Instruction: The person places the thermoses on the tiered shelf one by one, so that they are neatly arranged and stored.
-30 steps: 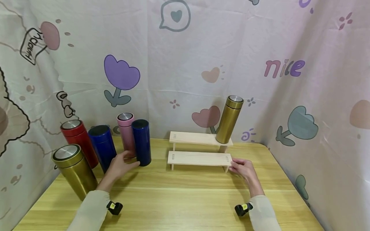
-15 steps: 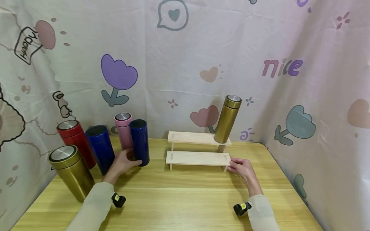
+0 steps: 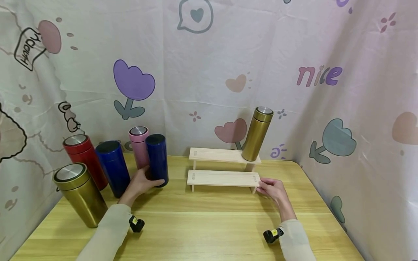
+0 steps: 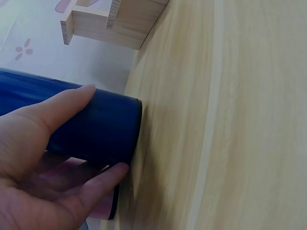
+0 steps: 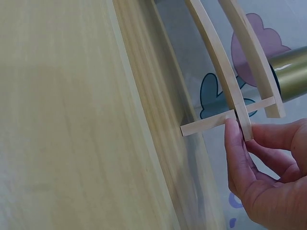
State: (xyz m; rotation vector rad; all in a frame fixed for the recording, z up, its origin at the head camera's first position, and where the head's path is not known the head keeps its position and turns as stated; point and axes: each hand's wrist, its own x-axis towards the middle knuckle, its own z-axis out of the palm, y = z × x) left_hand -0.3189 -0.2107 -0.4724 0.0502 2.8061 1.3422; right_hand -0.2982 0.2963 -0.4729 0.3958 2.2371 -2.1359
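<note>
My left hand [image 3: 140, 185] grips a dark blue thermos [image 3: 158, 159] low on its body. In the left wrist view the thumb lies along the blue side [image 4: 105, 122] and the fingers wrap its other side, near the base. Right behind it stands a pink thermos [image 3: 139, 148], partly hidden by the hand and the blue one. My right hand [image 3: 274, 190] pinches the right end of the lower step of a two-tier wooden stand [image 3: 223, 178], thumb and fingers on either face of the board [image 5: 218, 62]. A slim gold thermos [image 3: 258, 134] stands on the upper step's right end.
At the left of the wooden table [image 3: 202, 232] stand a wide gold thermos [image 3: 81, 195], a red thermos [image 3: 86, 159] and a second blue thermos [image 3: 113, 168]. A printed curtain [image 3: 196, 72] hangs behind the table and along its sides.
My left hand has moved slightly right and closed round the dark blue thermos, its thumb now across the front. The right hand keeps its pinch on the stand. The head view has shifted slightly.
</note>
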